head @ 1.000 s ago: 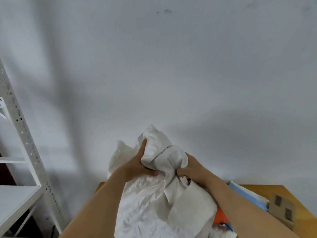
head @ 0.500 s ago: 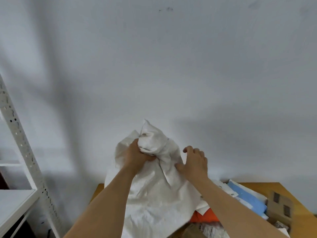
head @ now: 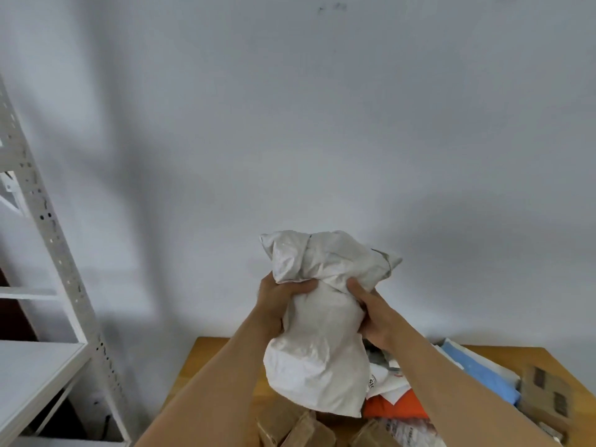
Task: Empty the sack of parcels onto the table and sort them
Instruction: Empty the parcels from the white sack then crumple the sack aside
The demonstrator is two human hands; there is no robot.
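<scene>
A white metal shelving rack [head: 48,253] stands well left of the wooden table [head: 206,366], against the pale wall. Above the table, the left hand [head: 277,301] curls round the bunched white sack [head: 319,333] on its left side, thumb pressed across the gathered neck. The sack hangs upright over the table, its lower end just above brown cardboard parcels [head: 290,427]. The right hand [head: 374,314] grips the sack's right side, fingers wrapped into the cloth. Right of the sack, on the table, lie an orange parcel [head: 396,404], a blue mailer [head: 480,372] and a taped cardboard box [head: 545,395].
</scene>
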